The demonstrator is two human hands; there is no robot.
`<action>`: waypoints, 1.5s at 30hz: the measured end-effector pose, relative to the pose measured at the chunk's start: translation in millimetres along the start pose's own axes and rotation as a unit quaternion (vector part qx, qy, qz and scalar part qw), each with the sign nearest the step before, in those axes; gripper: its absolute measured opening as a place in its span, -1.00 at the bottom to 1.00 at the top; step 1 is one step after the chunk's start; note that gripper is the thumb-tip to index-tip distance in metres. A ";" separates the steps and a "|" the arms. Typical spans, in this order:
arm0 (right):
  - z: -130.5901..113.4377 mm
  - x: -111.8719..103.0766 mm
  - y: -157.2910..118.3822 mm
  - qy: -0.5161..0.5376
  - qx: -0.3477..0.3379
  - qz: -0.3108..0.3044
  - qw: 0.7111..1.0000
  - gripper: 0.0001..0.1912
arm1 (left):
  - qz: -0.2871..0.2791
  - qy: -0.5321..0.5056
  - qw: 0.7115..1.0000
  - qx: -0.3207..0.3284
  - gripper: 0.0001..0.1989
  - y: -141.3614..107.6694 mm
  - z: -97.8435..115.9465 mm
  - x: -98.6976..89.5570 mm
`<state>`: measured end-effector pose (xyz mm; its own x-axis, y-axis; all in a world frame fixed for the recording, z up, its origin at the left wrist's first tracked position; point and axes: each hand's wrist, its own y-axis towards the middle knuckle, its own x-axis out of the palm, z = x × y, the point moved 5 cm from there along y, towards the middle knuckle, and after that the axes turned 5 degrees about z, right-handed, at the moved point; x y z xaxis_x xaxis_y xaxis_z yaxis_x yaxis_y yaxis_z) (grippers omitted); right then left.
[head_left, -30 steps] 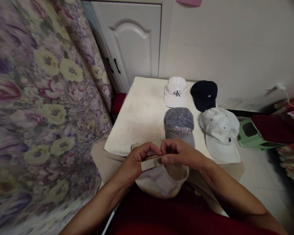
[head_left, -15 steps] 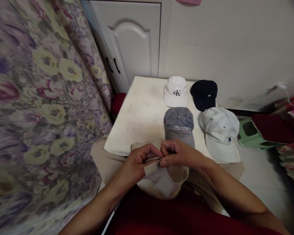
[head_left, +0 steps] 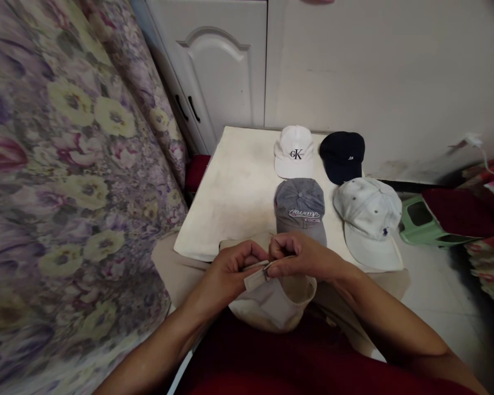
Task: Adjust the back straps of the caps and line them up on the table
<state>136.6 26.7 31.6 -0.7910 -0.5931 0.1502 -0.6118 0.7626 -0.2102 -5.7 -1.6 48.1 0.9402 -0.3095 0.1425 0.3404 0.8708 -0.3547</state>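
Note:
A beige cap (head_left: 267, 310) lies upside down at my lap, its inside showing. My left hand (head_left: 234, 266) pinches the cap's back strap (head_left: 256, 280) from the left. From the right, my right hand (head_left: 294, 255) grips the strap at a small dark buckle (head_left: 267, 272), fingertips close to those of the other hand. Just beyond my hands a grey cap (head_left: 299, 206) with white lettering rests on the table. Behind it sits a white cap (head_left: 294, 152) with black letters, beside a dark navy cap (head_left: 342, 156). A pale blue cap (head_left: 370, 219) is at the table's right edge.
The cream-covered table (head_left: 214, 203) stands against a white cabinet (head_left: 218, 71) and wall. A floral curtain (head_left: 86, 192) hangs close on the left. On the right are a green stool (head_left: 417, 225) with a dark red top and a white plug (head_left: 473, 140) with its cable.
The strap end has shifted slightly at the buckle, between my fingers. The view has tilted a little; the caps on the table stay in place.

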 end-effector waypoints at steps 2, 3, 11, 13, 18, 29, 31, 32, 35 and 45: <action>-3.0 0.9 -0.8 0.004 -0.006 -0.002 1.000 -0.56 | -0.004 0.002 1.000 -0.010 -0.74 0.1 -2.0 -0.4; -4.3 1.3 -1.2 0.006 -0.008 -0.002 1.000 -0.57 | -0.004 0.005 1.000 -0.011 -0.74 -0.3 -2.1 -0.7; -8.3 2.6 -4.4 0.022 -0.008 -0.005 1.000 -0.55 | -0.015 0.077 0.996 0.030 -0.72 -7.9 4.5 -9.8; -9.1 2.6 -5.3 0.021 -0.010 -0.005 1.000 -0.55 | -0.017 0.067 0.997 0.030 -0.68 -9.5 3.2 -10.6; -11.0 3.4 -6.5 0.020 -0.025 -0.013 0.999 -0.56 | -0.064 0.029 0.997 0.017 -0.70 -10.6 0.7 -0.8; -16.0 2.2 -8.3 -0.060 -0.036 0.030 0.997 -0.54 | -0.041 0.089 0.994 0.044 -0.79 -10.7 -1.9 -2.3; -15.8 0.8 -8.6 -0.059 -0.037 0.031 0.997 -0.58 | -0.047 0.083 0.995 0.042 -0.80 -9.3 -2.3 -1.3; -15.0 0.0 -8.5 -0.055 -0.034 0.029 0.997 -0.62 | -0.051 0.076 0.995 0.040 -0.80 -8.2 -2.5 -0.7; -10.8 -3.0 -7.7 -0.039 -0.013 0.018 0.999 -0.71 | -0.059 0.045 0.997 0.028 -0.75 -3.5 -2.9 0.3; -0.9 -6.4 -2.8 0.014 -0.014 0.002 1.000 -0.73 | -0.012 0.029 0.999 0.022 -0.77 3.0 0.6 -12.7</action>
<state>143.4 28.6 32.1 -0.7934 -0.5828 0.1758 -0.6080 0.7723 -0.1841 -16.6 5.2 45.7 0.9316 -0.3508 0.0953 0.3627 0.8787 -0.3106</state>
